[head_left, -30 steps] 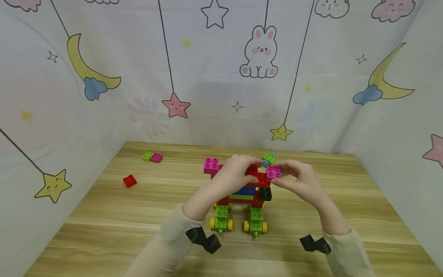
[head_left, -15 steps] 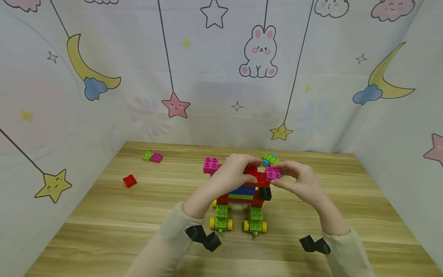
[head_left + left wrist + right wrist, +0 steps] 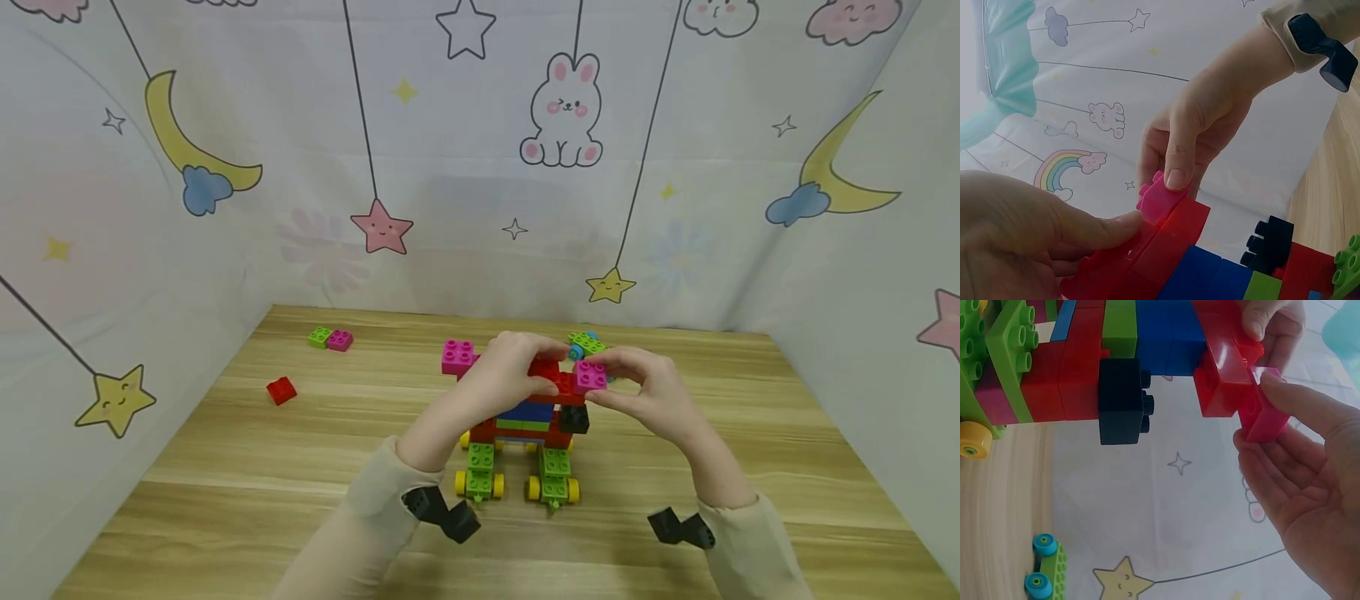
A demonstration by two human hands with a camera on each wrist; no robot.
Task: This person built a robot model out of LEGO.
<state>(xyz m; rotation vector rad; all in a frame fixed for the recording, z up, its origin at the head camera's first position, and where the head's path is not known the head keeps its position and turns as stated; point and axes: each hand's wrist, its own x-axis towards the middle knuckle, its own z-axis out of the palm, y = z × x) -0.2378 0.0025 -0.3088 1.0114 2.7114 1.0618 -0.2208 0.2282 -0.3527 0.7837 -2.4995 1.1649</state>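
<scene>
A tall toy-brick build of red, blue and green bricks stands on green wheeled bases. My left hand grips a red brick on its top layer, thumb on the near side. With thumb and fingers, my right hand pinches a pink brick at the right end of that layer. In the right wrist view the pink brick sits against the end of a long red brick. Whether their studs are fully joined cannot be told. Below, a black brick juts out sideways.
Another pink brick tops the build's left end. On the wooden table lie a red brick and a green brick beside a pink one. Behind my hands stands a green car base with blue wheels.
The pink brick in my right hand has shifted slightly left, closer over the red brick's end. My left hand keeps its hold on the build.
</scene>
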